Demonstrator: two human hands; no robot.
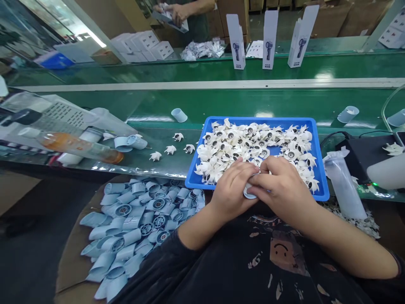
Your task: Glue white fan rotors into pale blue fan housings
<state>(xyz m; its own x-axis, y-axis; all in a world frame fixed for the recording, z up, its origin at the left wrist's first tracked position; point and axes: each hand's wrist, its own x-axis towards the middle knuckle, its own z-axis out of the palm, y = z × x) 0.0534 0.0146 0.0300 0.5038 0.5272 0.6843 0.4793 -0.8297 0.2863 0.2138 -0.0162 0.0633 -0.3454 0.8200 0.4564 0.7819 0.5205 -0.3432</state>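
Note:
My left hand [232, 188] is closed around a pale round plastic housing [249, 192], just over the near edge of a blue tray [322, 177]. My right hand [278, 185] meets it there, thumb and fingers pressed on the same piece. Most of the housing is hidden by fingers, and anything inside it cannot be made out. White fan impellers [230, 136] with dark hubs fill much of the tray. Several loose impellers [170, 150] lie on the bench left of the tray. Below left, a large heap of light blue housings [126, 219] sits in a brown carton [71, 253].
A bottle of orange liquid [79, 145] lies at the left by a white perforated basket [63, 112]. A light blue cup [179, 115] rests on the green conveyor [152, 105]. Three printed boxes [268, 42] stand beyond it. A black device [363, 158] sits right; a co-worker's hand [177, 14] shows behind.

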